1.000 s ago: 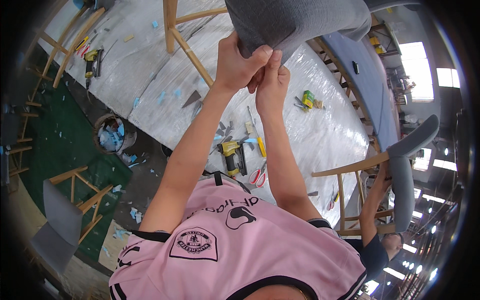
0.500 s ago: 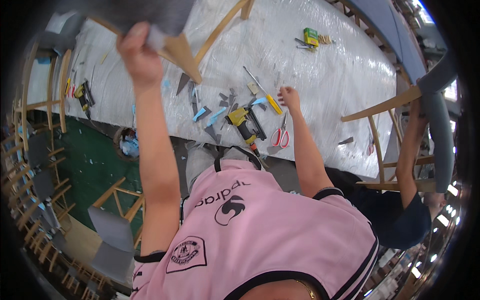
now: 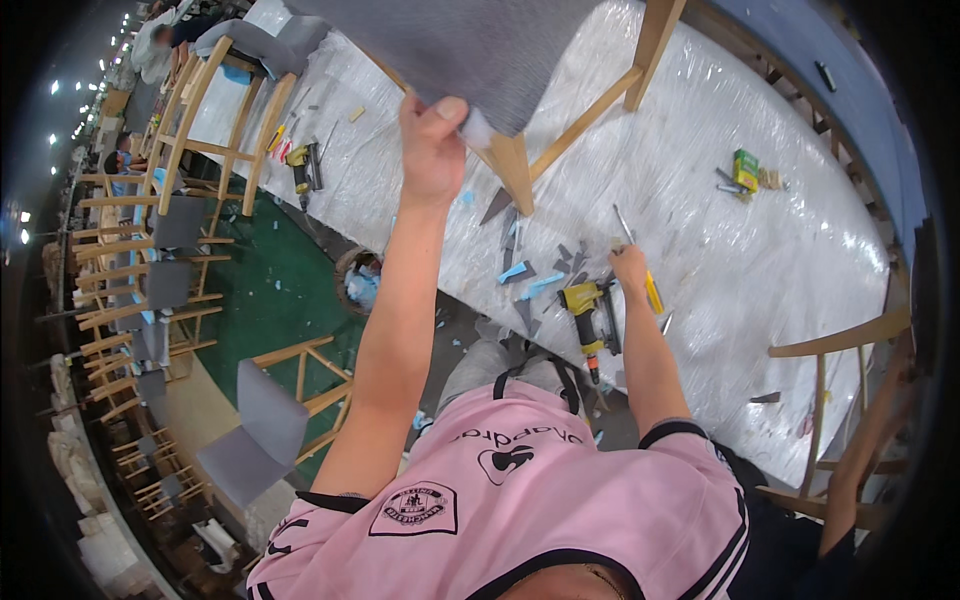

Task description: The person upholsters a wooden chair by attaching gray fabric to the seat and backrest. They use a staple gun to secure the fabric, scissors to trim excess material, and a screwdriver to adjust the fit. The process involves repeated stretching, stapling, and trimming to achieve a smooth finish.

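The left hand [image 3: 432, 150] has its grip closed on the grey chair seat [image 3: 470, 50]; keep it steady while the right hand [image 3: 630, 270] (grip unclear) reaches the yellow nail gun [image 3: 585, 310] at five o'clock on the desk [image 3: 800, 250].

A long workbench wrapped in shiny clear plastic sheeting [image 3: 760, 240] crosses the upper right; below it lies a dark green floor mat [image 3: 265, 290]; rows of bare wooden chair frames with grey upholstered seats [image 3: 150, 290] line the left side; small bright ceiling lights [image 3: 60, 90] dot the far left.
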A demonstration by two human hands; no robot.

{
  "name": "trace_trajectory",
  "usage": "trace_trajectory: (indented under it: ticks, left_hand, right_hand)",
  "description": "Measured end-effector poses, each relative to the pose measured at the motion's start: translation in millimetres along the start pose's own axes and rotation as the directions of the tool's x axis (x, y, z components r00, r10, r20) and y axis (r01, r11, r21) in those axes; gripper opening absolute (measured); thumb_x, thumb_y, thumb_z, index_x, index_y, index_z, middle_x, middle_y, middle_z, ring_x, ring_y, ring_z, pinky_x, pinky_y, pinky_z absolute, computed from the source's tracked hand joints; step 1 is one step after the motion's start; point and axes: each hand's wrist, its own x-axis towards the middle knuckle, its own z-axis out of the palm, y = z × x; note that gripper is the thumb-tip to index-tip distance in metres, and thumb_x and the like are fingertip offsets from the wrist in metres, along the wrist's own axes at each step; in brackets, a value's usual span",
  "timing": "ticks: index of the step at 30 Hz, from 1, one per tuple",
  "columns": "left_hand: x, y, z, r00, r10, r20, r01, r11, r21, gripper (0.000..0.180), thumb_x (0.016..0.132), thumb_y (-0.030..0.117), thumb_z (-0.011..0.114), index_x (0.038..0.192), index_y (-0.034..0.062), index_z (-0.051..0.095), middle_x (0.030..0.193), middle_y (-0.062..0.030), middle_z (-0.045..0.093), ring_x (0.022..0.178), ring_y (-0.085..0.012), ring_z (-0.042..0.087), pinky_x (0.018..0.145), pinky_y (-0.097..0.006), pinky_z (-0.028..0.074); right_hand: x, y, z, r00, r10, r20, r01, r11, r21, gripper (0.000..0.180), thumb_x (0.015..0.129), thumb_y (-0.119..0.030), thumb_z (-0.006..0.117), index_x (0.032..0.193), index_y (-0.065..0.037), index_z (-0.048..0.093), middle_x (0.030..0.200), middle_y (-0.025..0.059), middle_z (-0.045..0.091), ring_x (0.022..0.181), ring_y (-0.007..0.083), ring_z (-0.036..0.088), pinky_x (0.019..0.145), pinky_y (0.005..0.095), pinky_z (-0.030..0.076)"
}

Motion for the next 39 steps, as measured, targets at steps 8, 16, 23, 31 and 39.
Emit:
trace_trajectory:
  ticks: [8, 16, 23, 31, 39]
  left_hand:
    - [-2.2, -3.9, 14.9, 0.997, 0.081, 0.016, -0.082, 0.994, 0.075, 0.051, 0.087, 0.028, 0.072, 0.123, -0.0063, 0.059, 0.119, -0.0101, 0.065, 0.109, -0.0164, 0.059, 0.098, -0.031, 0.043]
    - [-5.5, -8.2, 23.2, 0.987, 0.163, 0.000, -0.163, 0.985, 0.050, 0.048, 0.089, 0.023, 0.074, 0.123, -0.0078, 0.059, 0.116, -0.0102, 0.065, 0.108, -0.0153, 0.058, 0.097, -0.030, 0.044]
    - [-5.0, -9.8, 26.7, 0.976, 0.217, -0.035, -0.216, 0.976, 0.023, 0.050, 0.089, 0.024, 0.075, 0.123, -0.0090, 0.059, 0.113, -0.0105, 0.068, 0.105, -0.0140, 0.060, 0.093, -0.029, 0.047]
    - [-4.7, -10.6, 22.5, 0.984, 0.179, -0.006, -0.178, 0.982, 0.066, 0.046, 0.090, 0.023, 0.075, 0.119, -0.0099, 0.060, 0.108, -0.0121, 0.070, 0.096, -0.0148, 0.064, 0.086, -0.029, 0.052]
    - [-6.3, -3.9, 23.7, 0.990, 0.140, 0.010, -0.141, 0.988, 0.058, 0.042, 0.093, 0.028, 0.073, 0.119, -0.0039, 0.061, 0.111, -0.0084, 0.068, 0.102, -0.0144, 0.061, 0.091, -0.030, 0.048]
  right_hand:
    - [-22.2, -85.6, -125.9, 0.999, 0.046, -0.009, -0.039, 0.933, 0.357, 0.060, 0.091, -0.053, 0.074, 0.086, 0.006, 0.076, 0.067, 0.0125, 0.069, 0.065, 0.0151, 0.070, 0.064, 0.0287, 0.054]
    - [-88.8, -248.5, -250.5, 0.878, -0.347, -0.328, 0.467, 0.770, 0.435, 0.037, 0.098, -0.032, 0.072, 0.092, 0.005, 0.074, 0.068, 0.0051, 0.067, 0.062, 0.0102, 0.063, 0.063, 0.0249, 0.050]
    - [-165.7, -322.9, -285.7, 0.660, -0.484, -0.574, 0.744, 0.315, 0.589, 0.026, 0.100, -0.022, 0.072, 0.099, 0.004, 0.072, 0.077, 0.0039, 0.069, 0.074, 0.0098, 0.067, 0.069, 0.0231, 0.051]
    - [-176.9, -344.4, -290.1, 0.362, -0.671, -0.647, 0.921, 0.365, 0.137, 0.016, 0.090, -0.007, 0.078, 0.087, 0.004, 0.068, 0.076, 0.0089, 0.070, 0.069, 0.0135, 0.069, 0.066, 0.0266, 0.054]
    - [-189.7, -366.1, -309.4, 0.326, -0.740, -0.588, 0.913, 0.407, -0.006, 0.020, 0.086, -0.006, 0.079, 0.078, 0.003, 0.062, 0.071, 0.0093, 0.065, 0.064, 0.0167, 0.068, 0.061, 0.0290, 0.052]
